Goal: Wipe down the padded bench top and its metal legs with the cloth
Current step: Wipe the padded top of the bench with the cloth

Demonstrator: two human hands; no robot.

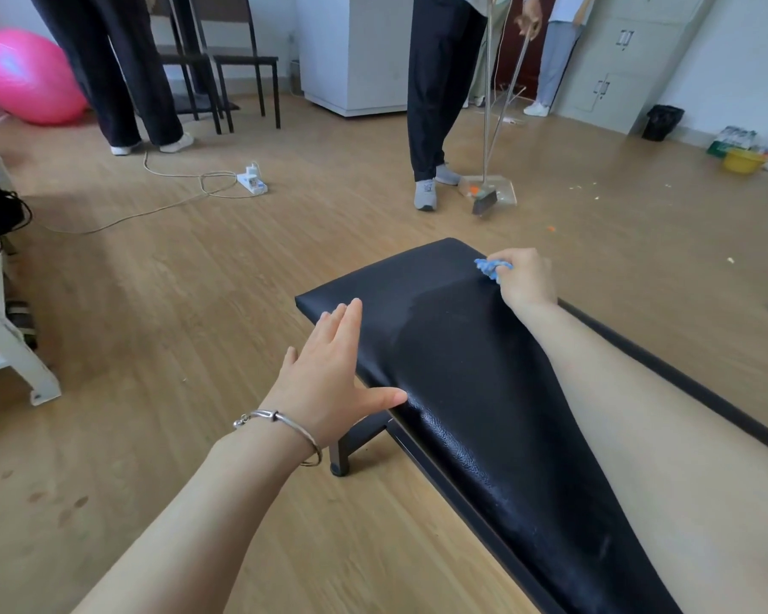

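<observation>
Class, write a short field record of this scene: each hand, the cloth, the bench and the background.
Left hand: open, fingers straight, thumb at the padded bench top's left edge
Right hand: grips the blue cloth near the bench top's far end
Bench leg: black metal, under the left edge
Background: broom held by a standing person; pink exercise ball

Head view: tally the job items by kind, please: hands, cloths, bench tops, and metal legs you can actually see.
Hands: 2 (left hand, right hand)
Blue cloth: 1
Padded bench top: 1
Metal leg in view: 1
Total: 5
</observation>
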